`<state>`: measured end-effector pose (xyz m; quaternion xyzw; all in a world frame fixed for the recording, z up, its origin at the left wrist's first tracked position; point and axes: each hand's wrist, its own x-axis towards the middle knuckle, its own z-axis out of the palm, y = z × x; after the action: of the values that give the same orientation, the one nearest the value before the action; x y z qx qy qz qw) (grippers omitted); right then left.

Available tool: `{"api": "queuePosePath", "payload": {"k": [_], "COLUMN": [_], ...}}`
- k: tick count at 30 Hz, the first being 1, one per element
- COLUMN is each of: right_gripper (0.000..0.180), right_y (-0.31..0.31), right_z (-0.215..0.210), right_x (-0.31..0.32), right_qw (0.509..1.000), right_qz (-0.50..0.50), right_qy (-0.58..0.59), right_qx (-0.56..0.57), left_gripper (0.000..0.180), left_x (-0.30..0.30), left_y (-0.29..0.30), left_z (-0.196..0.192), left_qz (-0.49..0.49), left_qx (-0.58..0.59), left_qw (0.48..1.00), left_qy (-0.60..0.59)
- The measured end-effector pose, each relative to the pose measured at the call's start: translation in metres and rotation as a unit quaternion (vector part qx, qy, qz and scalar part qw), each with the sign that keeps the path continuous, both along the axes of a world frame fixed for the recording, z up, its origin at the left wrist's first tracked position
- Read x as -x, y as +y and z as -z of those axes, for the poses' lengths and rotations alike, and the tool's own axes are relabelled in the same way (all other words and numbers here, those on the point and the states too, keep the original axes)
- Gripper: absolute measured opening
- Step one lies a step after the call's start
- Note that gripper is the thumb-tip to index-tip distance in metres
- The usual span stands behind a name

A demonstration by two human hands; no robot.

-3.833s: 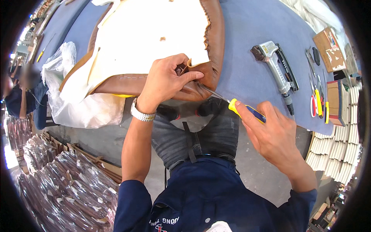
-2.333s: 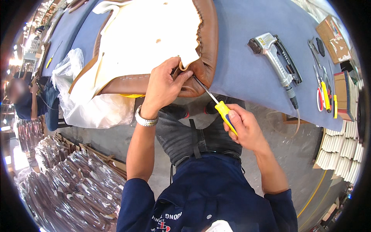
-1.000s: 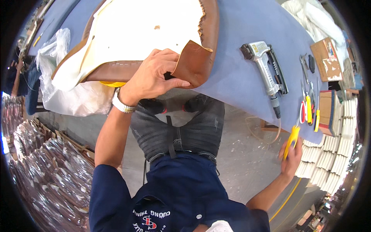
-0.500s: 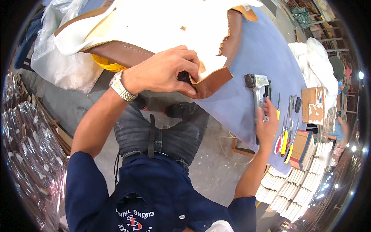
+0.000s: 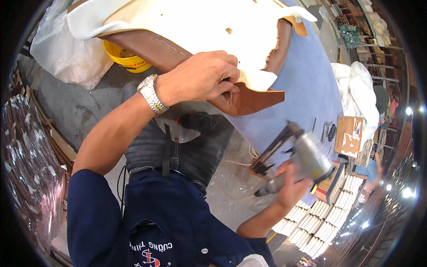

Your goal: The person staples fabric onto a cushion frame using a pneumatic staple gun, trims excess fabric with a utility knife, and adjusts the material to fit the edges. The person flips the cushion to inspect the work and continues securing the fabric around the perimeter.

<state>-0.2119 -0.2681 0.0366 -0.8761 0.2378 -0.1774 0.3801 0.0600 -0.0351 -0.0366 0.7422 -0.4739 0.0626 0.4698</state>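
Note:
Brown leather (image 5: 253,101) wraps the rim of a large piece with a bright white underside (image 5: 191,31), lying on a blue-covered table. My left hand (image 5: 202,75) is closed on the leather at the near corner, fingers pinching its folded edge. A loose flap sticks out to the right of them. In my right hand (image 5: 290,184) is a silver and black staple gun (image 5: 311,155), gripped by its handle and raised over the table's near right edge. The gun is slightly blurred, with its black nose up and to the left, apart from the leather.
The blue table cover (image 5: 311,75) stretches to the right. Hand tools, a cardboard box (image 5: 349,135) and white bundled sheeting (image 5: 362,91) are along its right side. Stacked pale strips (image 5: 320,222) stand lower right. A yellow bucket (image 5: 129,60) and plastic bag (image 5: 71,53) are at left.
My right hand has lifted the staple gun off the table and turned it, bringing it nearer to me. My left hand still pinches the leather, whose flap now reaches further right.

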Motion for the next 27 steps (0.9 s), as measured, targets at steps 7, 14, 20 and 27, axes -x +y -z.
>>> {"api": "queuePosePath", "payload": {"k": [7,14,20,27], "right_gripper": [0.029,0.040,0.046,0.048], "right_y": [0.098,0.109,0.110,0.129], "right_z": [0.058,0.069,0.072,0.056], "right_x": [-0.010,-0.030,-0.030,-0.038], "right_qw": [0.980,0.986,0.993,0.998], "right_qz": [-0.043,-0.051,-0.117,-0.023], "right_qy": [-0.026,-0.046,-0.009,0.049], "right_qx": [-0.194,-0.151,0.031,-0.011], "left_gripper": [0.012,0.013,0.011,0.010], "left_x": [-0.009,-0.017,-0.019,-0.020], "left_y": [-0.003,-0.006,-0.005,-0.006], "left_z": [-0.005,-0.003,-0.003,-0.004], "left_qz": [0.031,0.045,0.049,0.063], "left_qx": [-0.021,-0.033,-0.041,-0.060], "left_qw": [0.999,0.998,0.998,0.995], "left_qy": [0.009,0.004,0.021,0.056]}}
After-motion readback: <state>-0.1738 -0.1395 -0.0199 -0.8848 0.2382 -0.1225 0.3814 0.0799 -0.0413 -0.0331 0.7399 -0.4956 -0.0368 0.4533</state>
